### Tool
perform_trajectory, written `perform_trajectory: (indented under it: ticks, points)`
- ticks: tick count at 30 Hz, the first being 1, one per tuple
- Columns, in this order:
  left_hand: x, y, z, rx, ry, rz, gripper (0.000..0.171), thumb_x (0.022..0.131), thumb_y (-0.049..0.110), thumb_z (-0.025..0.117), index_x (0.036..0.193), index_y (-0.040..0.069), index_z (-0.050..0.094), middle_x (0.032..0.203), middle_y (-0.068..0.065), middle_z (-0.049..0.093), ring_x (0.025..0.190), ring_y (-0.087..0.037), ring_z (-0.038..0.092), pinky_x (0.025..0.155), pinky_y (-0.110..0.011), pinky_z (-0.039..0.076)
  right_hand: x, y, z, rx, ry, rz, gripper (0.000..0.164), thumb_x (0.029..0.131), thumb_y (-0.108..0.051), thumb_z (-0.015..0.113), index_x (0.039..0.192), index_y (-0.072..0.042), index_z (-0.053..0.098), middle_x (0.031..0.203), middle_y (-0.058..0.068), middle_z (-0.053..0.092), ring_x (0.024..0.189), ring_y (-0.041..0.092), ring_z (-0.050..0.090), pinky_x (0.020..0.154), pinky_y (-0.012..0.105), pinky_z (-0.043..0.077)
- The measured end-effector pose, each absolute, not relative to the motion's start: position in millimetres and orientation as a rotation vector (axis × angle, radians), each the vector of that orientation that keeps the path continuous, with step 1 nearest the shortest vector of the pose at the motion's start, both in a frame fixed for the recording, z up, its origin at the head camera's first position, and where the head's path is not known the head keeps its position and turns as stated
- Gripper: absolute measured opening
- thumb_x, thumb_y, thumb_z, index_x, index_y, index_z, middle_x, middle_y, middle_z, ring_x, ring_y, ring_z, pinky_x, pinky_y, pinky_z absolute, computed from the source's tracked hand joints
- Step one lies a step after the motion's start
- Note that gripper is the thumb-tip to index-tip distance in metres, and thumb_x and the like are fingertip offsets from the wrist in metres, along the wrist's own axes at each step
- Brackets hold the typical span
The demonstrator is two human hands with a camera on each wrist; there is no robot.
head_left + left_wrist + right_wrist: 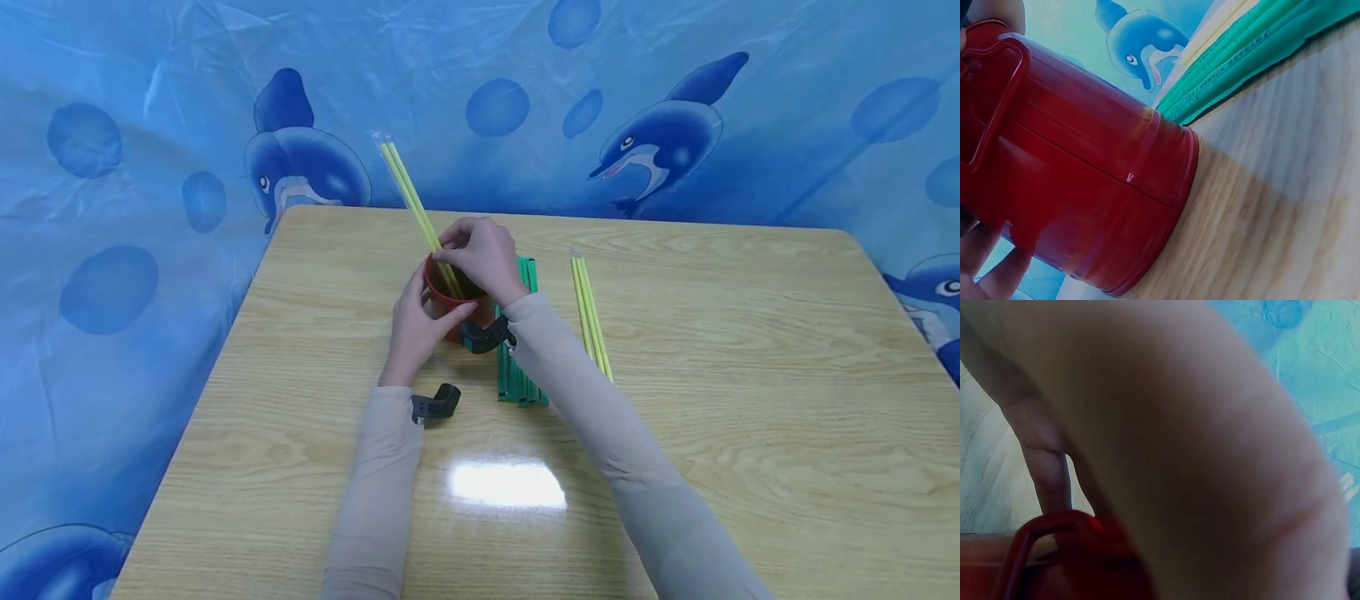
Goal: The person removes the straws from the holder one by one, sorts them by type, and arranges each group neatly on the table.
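Note:
A red handled pot [1085, 137] stands on the table, left of centre in the head view. My left hand [411, 329] holds its left side, with the thumb along the near rim. Two slim yellow sticks [408, 192] in clear film lean out of the pot's mouth, their lower ends inside it. Above the rim, my right hand [486, 257] pinches these sticks between thumb and fingers. In the right wrist view, the hand's own blurred skin covers most of the picture, with the pot's handle [1016, 556] low at the left.
Several flat green packets [517, 379] with printing lie just right of the pot, partly under my right forearm. Farther right are more yellow sticks [587, 304], their near ends by the sleeve. A blue dolphin-print sheet [450, 50] hangs behind the wooden table [750, 375].

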State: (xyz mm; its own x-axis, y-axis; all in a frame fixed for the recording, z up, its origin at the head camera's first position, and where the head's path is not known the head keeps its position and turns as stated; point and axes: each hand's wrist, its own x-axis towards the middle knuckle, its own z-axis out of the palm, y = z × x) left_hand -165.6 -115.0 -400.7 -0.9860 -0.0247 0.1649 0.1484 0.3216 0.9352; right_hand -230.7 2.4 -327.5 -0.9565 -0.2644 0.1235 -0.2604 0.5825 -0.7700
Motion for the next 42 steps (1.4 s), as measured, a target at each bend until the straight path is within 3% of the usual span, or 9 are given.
perform_trajectory:
  ticks: [24, 42]
  points:
    - [-166.6, -115.0, -400.8, -0.124, -2.410, -1.747, 0.082, 0.081, 0.033, 0.074, 0.147, 0.011, 0.031, 0.142, -0.007, 0.042, 0.129, -0.017, 0.040, 0.106, -0.033, 0.035, -229.6, 11.6, -328.2, -0.527, 2.768, -1.426, 0.017, 0.082, -0.019, 0.074, 0.091, -0.005, 0.072, 0.084, 0.006, 0.070, 0.078, 0.016, 0.064, 0.072, 0.028, 0.052]
    - [-166.7, -113.4, -399.6, -0.080, -2.414, -1.770, 0.081, 0.081, 0.032, 0.075, 0.146, 0.012, 0.032, 0.141, -0.006, 0.043, 0.130, -0.017, 0.039, 0.106, -0.038, 0.035, -222.2, 28.9, -319.1, -0.571, 2.637, -1.792, 0.016, 0.082, -0.013, 0.074, 0.091, 0.000, 0.072, 0.083, 0.009, 0.070, 0.070, 0.016, 0.065, 0.068, 0.028, 0.055]
